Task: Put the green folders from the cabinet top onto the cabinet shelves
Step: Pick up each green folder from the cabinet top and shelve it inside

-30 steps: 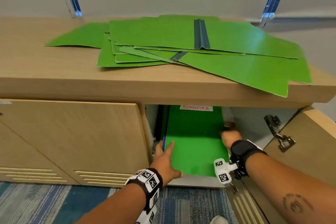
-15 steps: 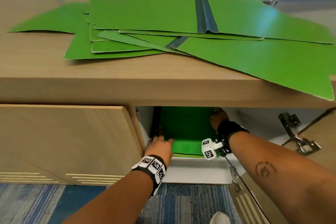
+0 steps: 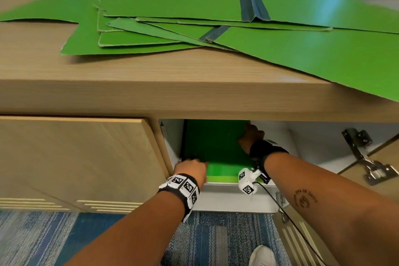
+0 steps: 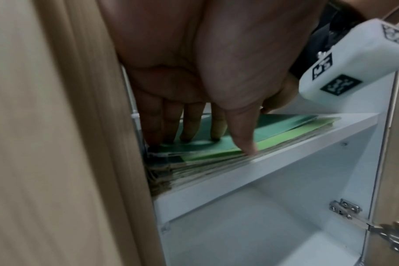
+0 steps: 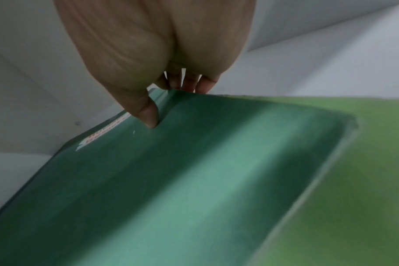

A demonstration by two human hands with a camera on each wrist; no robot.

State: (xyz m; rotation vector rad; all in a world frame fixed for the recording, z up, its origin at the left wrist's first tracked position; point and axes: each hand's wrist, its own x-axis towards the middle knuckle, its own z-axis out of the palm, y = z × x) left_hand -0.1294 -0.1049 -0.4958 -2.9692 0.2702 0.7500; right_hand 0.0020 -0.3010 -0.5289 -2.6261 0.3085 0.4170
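Under our left hand point(image 4: 194, 72) lies the stack of shelved folders point(image 4: 216, 156), resting on the white upper shelf point(image 4: 262, 167) of the open cabinet compartment. We keep the left fingers point(image 4: 189, 126) straight and pressed flat on the top folder point(image 3: 216, 149), near its front left corner, with the thumb at the stack's front edge. Our right hand point(image 3: 251, 137) sits further in, at the far right edge of the same folder; the right wrist view shows the thumb point(image 5: 148, 115) on the cover and the fingers tucked behind the edge, so we pinch it there. A white label with red lettering point(image 5: 105, 131) sits just left of that thumb.

Task status, as we judge it: the current folder is nearly seated on the stack and needs only squaring and release. The shelf already carries many folders. Above both hands, on the cabinet top point(image 3: 129, 75), a loose pile of opened green folders point(image 3: 194, 13) remains, overlapping, with one sheet overhanging the front edge to the right. We estimate several transfers are left. Below the left hand, the lower shelf space point(image 4: 273, 225) holds nothing that the view shows.
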